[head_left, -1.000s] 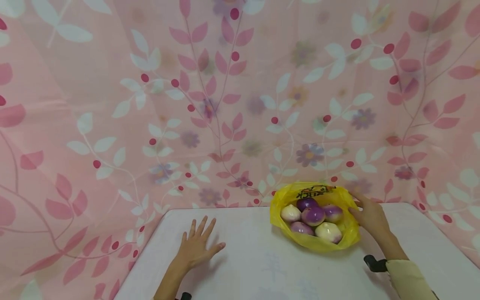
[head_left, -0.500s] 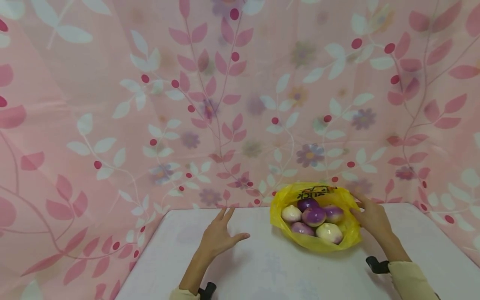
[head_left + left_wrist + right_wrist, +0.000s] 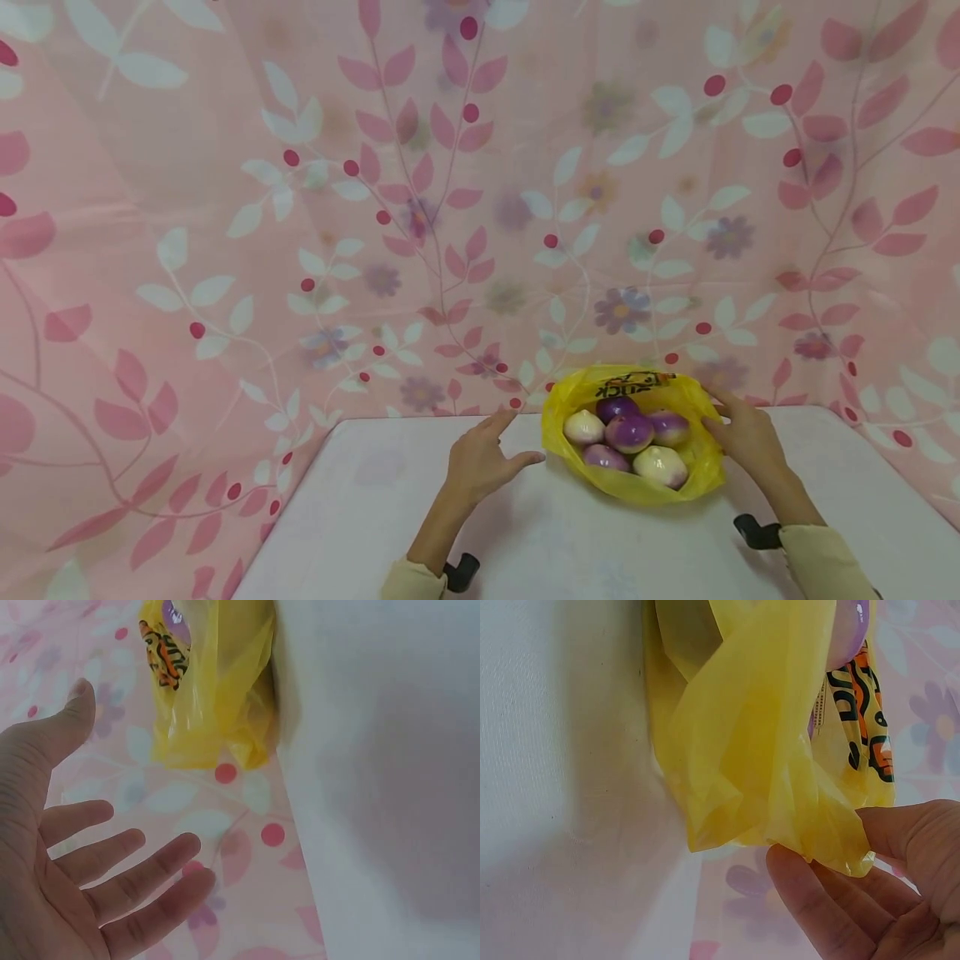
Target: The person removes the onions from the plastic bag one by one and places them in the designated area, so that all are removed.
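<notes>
A yellow plastic bag (image 3: 633, 492) with dark lettering lies on its side on the table, its mouth toward me. Inside sit several glossy round vegetables (image 3: 628, 434), purple and white, like turnips or onions. My right hand (image 3: 752, 442) is at the bag's right side; in the right wrist view its thumb and fingers (image 3: 802, 889) hold the bag's loose edge between them. To the left of the bag, my left hand (image 3: 480, 462) hovers with its thumb spread from the fingers. The left wrist view shows that palm holding nothing, apart from the bag.
The white table (image 3: 360, 492) extends in front and to both sides of the bag. Behind it hangs a pink cloth (image 3: 450, 208) printed with leaves and flowers. A black wrist device (image 3: 461, 573) is on each forearm.
My left hand has moved rightward over the table, close to the bag's left side, its fingers turning toward it. My right hand and the bag have hardly moved.
</notes>
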{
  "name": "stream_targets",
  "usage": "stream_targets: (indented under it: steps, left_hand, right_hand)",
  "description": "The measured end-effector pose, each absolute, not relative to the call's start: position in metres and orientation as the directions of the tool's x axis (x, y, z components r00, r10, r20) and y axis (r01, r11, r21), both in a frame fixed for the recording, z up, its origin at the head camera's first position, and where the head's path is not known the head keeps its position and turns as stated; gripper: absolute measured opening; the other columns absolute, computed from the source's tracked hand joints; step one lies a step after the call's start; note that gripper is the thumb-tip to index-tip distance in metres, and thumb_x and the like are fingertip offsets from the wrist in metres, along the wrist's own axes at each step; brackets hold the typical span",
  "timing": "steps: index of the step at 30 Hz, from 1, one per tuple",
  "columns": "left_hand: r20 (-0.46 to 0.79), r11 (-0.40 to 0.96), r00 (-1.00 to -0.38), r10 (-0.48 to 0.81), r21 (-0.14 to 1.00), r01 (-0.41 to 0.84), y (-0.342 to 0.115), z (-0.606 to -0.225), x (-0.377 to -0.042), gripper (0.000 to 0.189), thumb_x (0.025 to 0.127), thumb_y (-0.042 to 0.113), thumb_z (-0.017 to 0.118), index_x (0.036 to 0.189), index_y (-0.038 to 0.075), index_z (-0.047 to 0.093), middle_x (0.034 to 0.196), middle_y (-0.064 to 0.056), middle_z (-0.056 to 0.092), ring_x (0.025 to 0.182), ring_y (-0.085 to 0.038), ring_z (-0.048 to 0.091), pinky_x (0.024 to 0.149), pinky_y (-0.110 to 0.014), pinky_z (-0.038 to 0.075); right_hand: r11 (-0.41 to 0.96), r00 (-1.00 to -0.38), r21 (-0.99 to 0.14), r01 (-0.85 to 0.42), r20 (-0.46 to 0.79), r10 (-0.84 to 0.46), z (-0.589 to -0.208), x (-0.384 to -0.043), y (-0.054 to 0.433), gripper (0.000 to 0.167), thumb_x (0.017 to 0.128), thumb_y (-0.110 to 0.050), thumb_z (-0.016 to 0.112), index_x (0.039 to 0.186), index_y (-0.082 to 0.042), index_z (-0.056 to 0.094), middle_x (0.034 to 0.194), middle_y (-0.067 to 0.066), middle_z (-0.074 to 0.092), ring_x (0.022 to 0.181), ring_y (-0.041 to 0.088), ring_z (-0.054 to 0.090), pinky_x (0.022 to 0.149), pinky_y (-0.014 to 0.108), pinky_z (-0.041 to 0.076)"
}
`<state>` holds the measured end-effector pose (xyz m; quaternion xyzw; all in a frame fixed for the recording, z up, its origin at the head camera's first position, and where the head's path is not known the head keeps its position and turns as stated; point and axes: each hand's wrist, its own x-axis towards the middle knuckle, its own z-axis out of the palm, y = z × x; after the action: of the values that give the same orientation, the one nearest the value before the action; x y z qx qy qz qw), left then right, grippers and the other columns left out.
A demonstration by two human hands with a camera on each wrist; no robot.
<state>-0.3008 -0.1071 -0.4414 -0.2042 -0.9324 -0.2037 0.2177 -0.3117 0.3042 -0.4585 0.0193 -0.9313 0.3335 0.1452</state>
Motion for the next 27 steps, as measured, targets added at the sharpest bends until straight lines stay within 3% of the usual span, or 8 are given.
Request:
stream_targets:
  steps: [3,8,15,22,27]
  left_hand:
    - [0.495,0.834,-0.820,0.287,0.292,0.467,-0.099,-0.443,-0.301,0.077,0.076,0.069,0.070,0.137,0.023,0.060,0.113,-0.002,0.071,0.072,-0.014,0.064,0.064,-0.031,0.054]
    - [0.467,0.810,-0.830,0.306,0.330,0.484,-0.083,-0.446,-0.305,0.073,0.078,0.066,0.071,0.134,0.021,0.063,0.109,0.001,0.072,0.068,-0.010,0.063,0.066,-0.031,0.055]
    - [0.370,0.797,-0.879,0.300,0.409,0.445,-0.063,-0.450,-0.306,0.067,0.078,0.064,0.072,0.129,0.019,0.066,0.117,0.002,0.070,0.102,-0.022,0.067,0.078,-0.040,0.055]
    - [0.296,0.812,-0.922,0.249,0.454,0.366,-0.044,-0.449,-0.309,0.071,0.074,0.069,0.072,0.123,0.018,0.070,0.110,0.003,0.072,0.094,-0.018,0.066,0.074,-0.035,0.053]
    - [0.256,0.834,-0.935,0.246,0.436,0.339,-0.029,-0.448,-0.312,0.071,0.073,0.073,0.069,0.120,0.019,0.071,0.106,0.005,0.072,0.093,-0.017,0.065,0.075,-0.033,0.052]
  right_hand:
    - [0.783,-0.956,-0.607,-0.140,0.289,0.054,-0.458,-0.311,0.303,0.061,0.094,-0.013,0.064,0.147,0.002,0.038,0.122,0.040,0.053,0.085,0.044,0.065,0.058,0.035,0.057]
    - [0.793,-0.956,-0.593,-0.142,0.290,0.046,-0.456,-0.310,0.304,0.060,0.094,-0.013,0.063,0.146,0.003,0.038,0.122,0.040,0.053,0.080,0.040,0.065,0.056,0.034,0.056]
    - [0.800,-0.959,-0.586,-0.130,0.280,0.049,-0.454,-0.309,0.302,0.060,0.094,-0.013,0.063,0.147,0.002,0.038,0.122,0.041,0.053,0.080,0.040,0.065,0.058,0.035,0.056]
    - [0.798,-0.960,-0.588,-0.130,0.276,0.047,-0.453,-0.310,0.303,0.061,0.094,-0.013,0.064,0.147,0.002,0.038,0.122,0.041,0.053,0.078,0.038,0.065,0.058,0.035,0.056]
    - [0.805,-0.954,-0.575,-0.147,0.298,0.038,-0.454,-0.312,0.302,0.061,0.093,-0.012,0.066,0.146,0.003,0.039,0.120,0.040,0.055,0.083,0.043,0.065,0.058,0.035,0.056]
